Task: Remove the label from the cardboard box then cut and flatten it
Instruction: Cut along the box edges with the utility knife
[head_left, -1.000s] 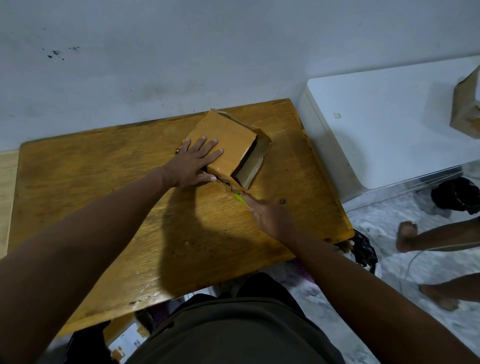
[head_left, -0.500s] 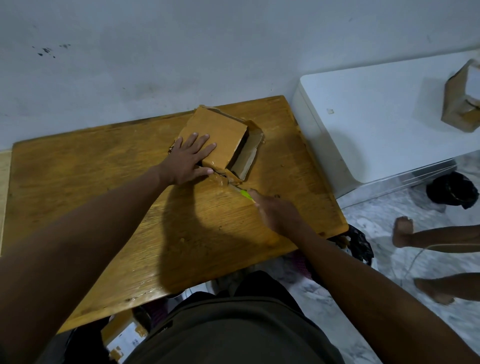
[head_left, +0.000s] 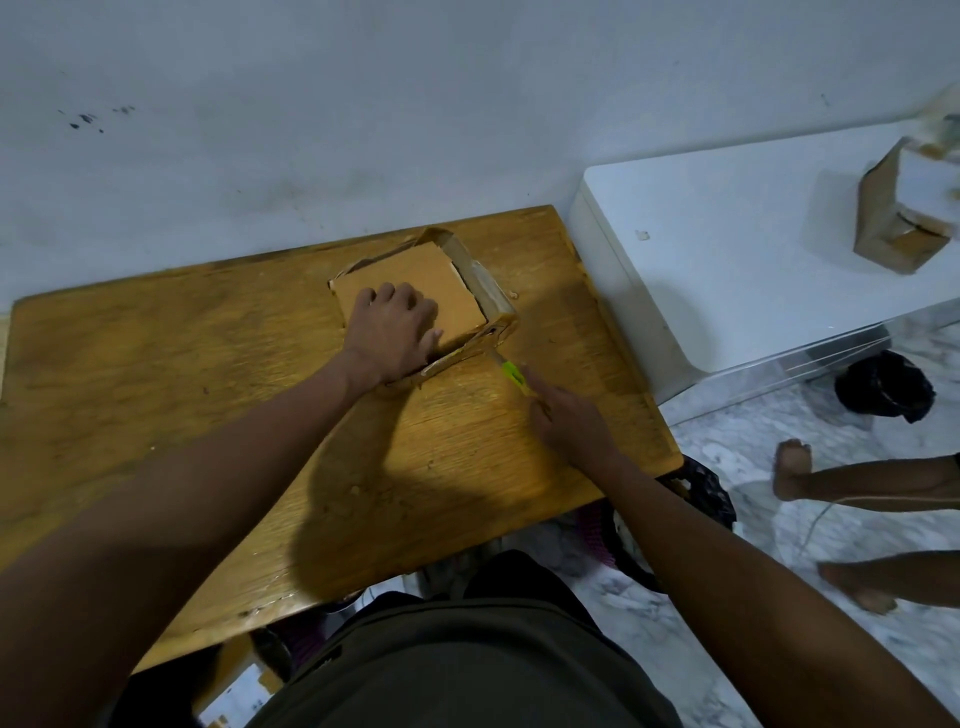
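Midway through the job, a brown cardboard box (head_left: 415, 283) lies partly collapsed on the varnished wooden table (head_left: 156, 374), its top panel bare of any visible label and its near corner being slit, though its side walls are not yet flat. The left hand (head_left: 392, 332) presses the panel with loosely bent fingers, thumb at the near edge. The right hand (head_left: 569, 421) grips a lime-green utility knife (head_left: 514, 375), forefinger extended along it, blade at the corner.

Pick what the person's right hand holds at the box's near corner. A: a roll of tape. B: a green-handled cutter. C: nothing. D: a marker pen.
B: the right hand grips a green-handled cutter whose tip meets the near corner of the cardboard box, while the left hand presses on top.
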